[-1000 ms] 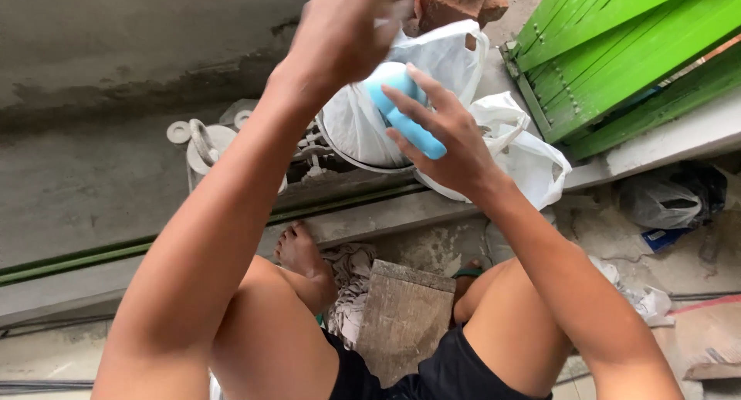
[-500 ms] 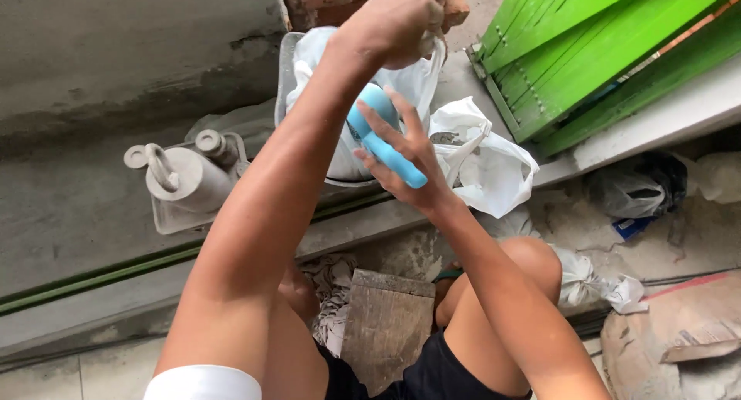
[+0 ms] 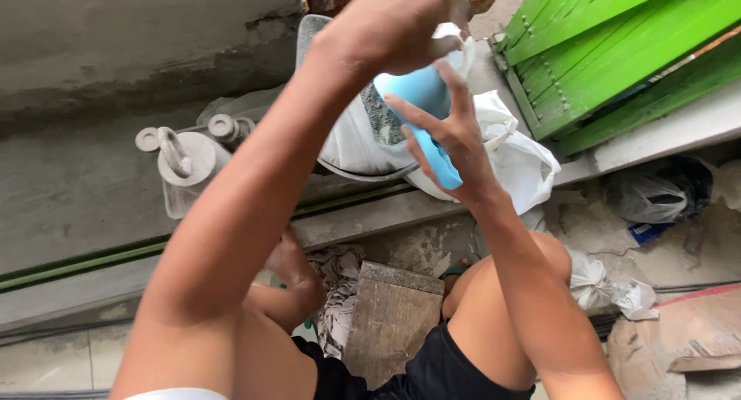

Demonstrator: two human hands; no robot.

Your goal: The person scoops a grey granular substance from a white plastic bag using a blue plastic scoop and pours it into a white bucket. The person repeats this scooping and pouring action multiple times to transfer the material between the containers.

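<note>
Head view: person squatting.
Wooden block (image 3: 390,323): six o'clock, between the knees.
Right hand (image 3: 455,141): fingers spread, cradling the light-blue container (image 3: 421,106) (tilted over the white plastic bag (image 3: 513,157)).
Left hand (image 3: 397,22): twelve o'clock, clenched on the container's top.

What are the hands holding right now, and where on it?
A light blue plastic bottle-like object. The right hand cradles its lower body with spread fingers; the left hand closes over its top end, which is hidden.

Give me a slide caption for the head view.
Left hand and right hand grip a blue bottle above a white bag.
</note>
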